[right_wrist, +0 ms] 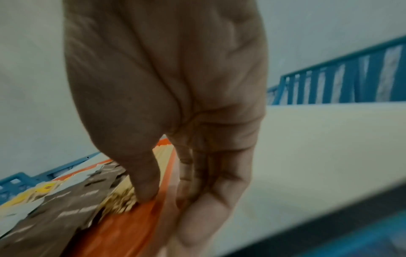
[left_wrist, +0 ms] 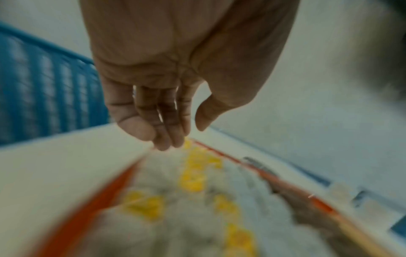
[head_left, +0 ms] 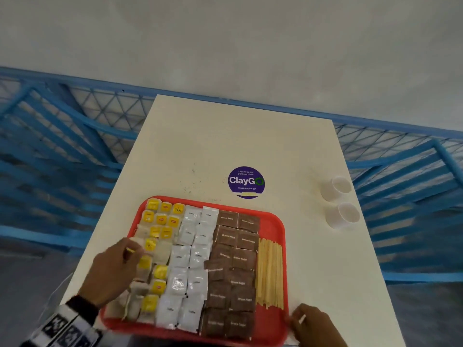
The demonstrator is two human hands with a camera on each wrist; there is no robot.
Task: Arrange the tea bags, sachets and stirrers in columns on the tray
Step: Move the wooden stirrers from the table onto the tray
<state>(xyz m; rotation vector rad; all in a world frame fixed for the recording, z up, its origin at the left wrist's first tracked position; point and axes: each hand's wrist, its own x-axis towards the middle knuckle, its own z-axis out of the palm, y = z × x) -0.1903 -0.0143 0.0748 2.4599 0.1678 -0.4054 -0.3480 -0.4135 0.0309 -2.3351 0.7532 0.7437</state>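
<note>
The fingers (left_wrist: pixel 162 125) of the left hand (head_left: pixel 112 269) are being kept loosely together and nearly straight, with the thumb apart; nothing is being gripped in the left wrist view. In the head view a small yellow tag seems to be touched at the fingertips, but a pinch cannot be told. This hand is being held over the tea bags (head_left: pixel 155 246), which are lying in columns at the left side of the red tray (head_left: pixel 274 221).

The right hand (head_left: pixel 313 324) is being placed at the near right corner of the tray. Its thumb is being pressed on the rim beside the stirrers (head_left: pixel 270 274), and its fingers (right_wrist: pixel 197 173) are being curled under the edge.

On the tray, two columns of white sachets (head_left: pixel 190 266) are lying right of the tea bags, then two columns of brown sugar sachets (head_left: pixel 233 266), then the stirrers at the right side.

The tray is being carried by a white surface (head_left: pixel 225 136). A round purple sticker (head_left: pixel 246 182) is seen beyond the tray, and two white cups (head_left: pixel 338 201) are lying on their sides near the right edge.
</note>
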